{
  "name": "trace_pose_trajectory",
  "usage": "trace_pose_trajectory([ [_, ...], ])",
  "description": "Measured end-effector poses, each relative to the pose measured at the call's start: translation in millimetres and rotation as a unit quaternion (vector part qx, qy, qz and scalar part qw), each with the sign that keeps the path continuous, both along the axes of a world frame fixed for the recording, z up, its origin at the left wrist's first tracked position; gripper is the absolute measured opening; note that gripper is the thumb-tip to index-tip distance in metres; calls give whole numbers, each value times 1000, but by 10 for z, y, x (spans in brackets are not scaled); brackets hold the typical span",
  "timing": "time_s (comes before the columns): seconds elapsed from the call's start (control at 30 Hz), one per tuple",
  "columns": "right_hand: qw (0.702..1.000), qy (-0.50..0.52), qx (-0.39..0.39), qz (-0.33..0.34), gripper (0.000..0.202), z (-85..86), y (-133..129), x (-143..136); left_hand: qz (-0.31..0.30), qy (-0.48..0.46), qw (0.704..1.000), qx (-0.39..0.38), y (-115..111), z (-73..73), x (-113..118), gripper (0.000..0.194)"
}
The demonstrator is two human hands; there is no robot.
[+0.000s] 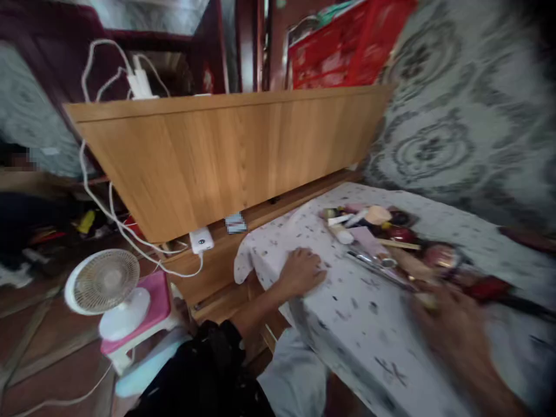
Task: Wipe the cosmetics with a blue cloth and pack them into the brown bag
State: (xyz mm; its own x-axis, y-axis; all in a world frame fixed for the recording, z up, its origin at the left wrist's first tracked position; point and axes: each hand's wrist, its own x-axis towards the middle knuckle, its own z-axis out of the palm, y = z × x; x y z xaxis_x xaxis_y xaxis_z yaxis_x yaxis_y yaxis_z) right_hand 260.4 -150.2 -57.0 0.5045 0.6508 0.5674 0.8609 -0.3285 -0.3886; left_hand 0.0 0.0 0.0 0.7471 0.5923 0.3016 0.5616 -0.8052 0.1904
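Observation:
On the near edge of a table with a white patterned cloth [351, 324] rests my left hand [302, 271], its fingers stretched over the cloth and nothing in them. Blurred by motion, my right hand [456, 324] is at the near side of a heap of make-up items. A small pale yellowish thing [425, 300] shows at its fingertips; whether it is gripped I cannot tell. In the heap lie a round peach-coloured sponge or puff [378, 215], a pale lilac packet [365, 240], a silver slim tool [373, 265], a dark red round case [400, 234] and a flat wooden stick [398, 244].
A wooden cabinet or board [243, 156] stands beyond the table, with a red crate [343, 52] behind it. At left a white fan [106, 284] sits on a pink stool [156, 298]. White cables lead to a power bank [202, 239]. A person [21, 197] is at far left.

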Motion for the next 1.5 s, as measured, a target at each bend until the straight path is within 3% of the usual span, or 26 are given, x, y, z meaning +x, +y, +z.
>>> trace_pose_trajectory([
  [0.13, 997, 32, -39, -62, 37, 315, -100, -219, -25, -33, 999, -6, -20, 26, 20, 17],
  [0.23, 991, 87, -52, -89, 36, 456, -143, -273, -37, -66, 997, -11, -7, 7, 33, 13],
  [0.4, 988, 132, -3, -82, 29, 480, -180, -327, -63, -85, 994, -14, 17, -85, 3, 18],
  [0.5, 987, 142, 22, -76, 29, 437, -153, -380, -60, -63, 996, -3, 27, -85, 77, 37],
  [0.6, 984, 152, 59, -74, 31, 408, -103, -397, -72, -37, 996, 27, 14, 16, 389, 59],
  [0.73, 973, 169, 129, -89, 36, 417, -113, -338, -122, 5, 992, 44, -78, 179, 1104, 69],
  [0.83, 950, 181, 226, -116, 39, 451, -187, -267, -97, 36, 994, 31, -138, 242, 1587, 72],
  [0.93, 928, 185, 287, -149, 44, 475, -244, -209, -56, 39, 996, 49, -136, 274, 1881, 74],
  [1.13, 923, 205, 288, -149, 56, 401, -221, -163, -44, 50, 994, 89, -2, 310, 2128, 66],
  [1.5, 932, 204, 263, -143, 58, 317, -228, -103, -100, 78, 984, 123, 392, 369, 2340, 67],
])
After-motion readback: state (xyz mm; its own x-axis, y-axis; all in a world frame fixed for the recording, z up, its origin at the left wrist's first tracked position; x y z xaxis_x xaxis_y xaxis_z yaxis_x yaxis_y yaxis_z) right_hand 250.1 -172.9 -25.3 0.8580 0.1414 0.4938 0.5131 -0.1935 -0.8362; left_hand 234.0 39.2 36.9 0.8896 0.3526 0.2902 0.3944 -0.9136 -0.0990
